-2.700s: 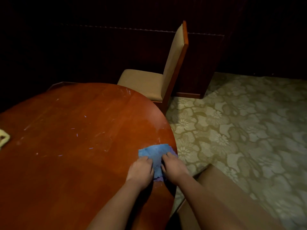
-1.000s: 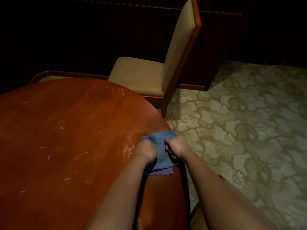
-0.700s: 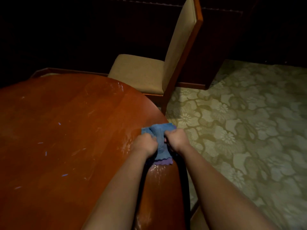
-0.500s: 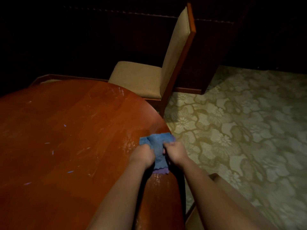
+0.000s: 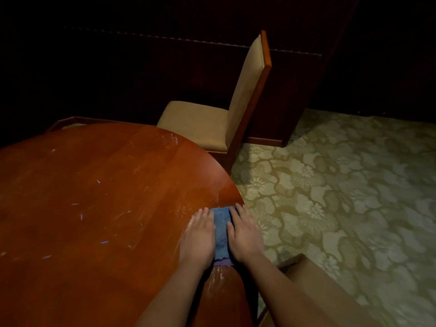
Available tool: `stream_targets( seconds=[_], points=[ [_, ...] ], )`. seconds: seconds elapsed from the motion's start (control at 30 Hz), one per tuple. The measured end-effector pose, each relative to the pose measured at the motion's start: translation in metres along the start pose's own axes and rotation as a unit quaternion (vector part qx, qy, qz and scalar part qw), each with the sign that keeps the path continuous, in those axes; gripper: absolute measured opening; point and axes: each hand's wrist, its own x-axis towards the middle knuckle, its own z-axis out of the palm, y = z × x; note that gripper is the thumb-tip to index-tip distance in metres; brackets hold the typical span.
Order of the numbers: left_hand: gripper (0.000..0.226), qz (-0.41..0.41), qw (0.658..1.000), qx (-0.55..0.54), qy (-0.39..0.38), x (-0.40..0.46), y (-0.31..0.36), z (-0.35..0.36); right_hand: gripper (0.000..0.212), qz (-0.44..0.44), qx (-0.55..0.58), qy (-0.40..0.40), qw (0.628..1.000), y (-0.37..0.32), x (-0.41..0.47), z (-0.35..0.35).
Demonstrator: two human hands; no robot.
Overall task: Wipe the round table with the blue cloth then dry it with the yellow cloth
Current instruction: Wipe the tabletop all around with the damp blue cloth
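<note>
both hands [image 5: 221, 237] have unclenched, grip apart, palms flat on blue cloth [image 5: 221, 228].

A: What is seen on the round desk [image 5: 94, 208]?
B: A blue cloth [image 5: 221, 234] is pressed flat near the right edge by the left hand [image 5: 200, 237] and the right hand [image 5: 244, 234], fingers laid straight on either side.
A: And around it?
B: Pale streaks are shown on the wood. A tan chair [image 5: 212, 123] is placed beyond the desk, on a floral carpet [image 5: 342, 197].
</note>
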Motion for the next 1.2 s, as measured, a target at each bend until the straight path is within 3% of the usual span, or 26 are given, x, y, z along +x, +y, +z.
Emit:
stream_targets(
  seconds=[0.07,0.2,0.3,0.4,0.47,0.6,0.67,0.73,0.87,1.0,1.2],
  points=[
    [0.053,0.000,0.999,0.039,-0.023,-0.002,0.000,0.008,0.065,0.017,0.010,0.023,1.000,-0.002,0.000,0.009],
    [0.055,-0.042,0.999,0.017,0.009,0.011,0.004,0.012,0.049,0.132,0.095,0.116,0.980,-0.006,0.010,0.017],
    [0.056,-0.063,0.998,0.014,0.017,0.034,0.006,0.010,0.053,0.201,0.116,0.089,0.969,-0.010,0.026,0.017],
    [0.068,-0.062,0.998,0.026,0.000,0.035,0.008,0.020,0.055,0.200,0.060,0.054,0.976,-0.011,0.033,0.020],
    [0.078,-0.061,0.998,0.013,0.033,0.032,0.006,0.027,0.056,0.195,0.038,0.042,0.979,-0.010,0.035,0.020],
    [0.049,-0.030,0.979,0.023,0.201,0.036,0.000,0.034,0.058,0.173,0.019,0.012,0.985,-0.005,0.039,0.018],
    [0.034,-0.044,0.969,0.026,0.240,0.042,-0.001,0.033,0.058,0.185,0.024,0.016,0.982,-0.003,0.046,0.015],
    [0.028,-0.064,0.970,0.035,0.231,0.050,0.000,0.027,0.053,0.185,0.011,0.043,0.982,-0.001,0.054,0.009],
    [0.039,-0.056,0.977,0.052,0.197,0.070,-0.007,0.028,0.025,0.139,-0.023,0.134,0.981,0.000,0.069,0.003],
    [0.035,-0.058,0.973,0.056,0.214,0.092,-0.010,0.031,0.029,0.169,-0.028,0.087,0.981,0.001,0.088,0.002],
    [0.034,-0.094,0.971,0.046,0.216,0.131,-0.011,0.030,0.032,0.177,-0.001,0.188,0.966,-0.003,0.131,0.012]
  ],
)
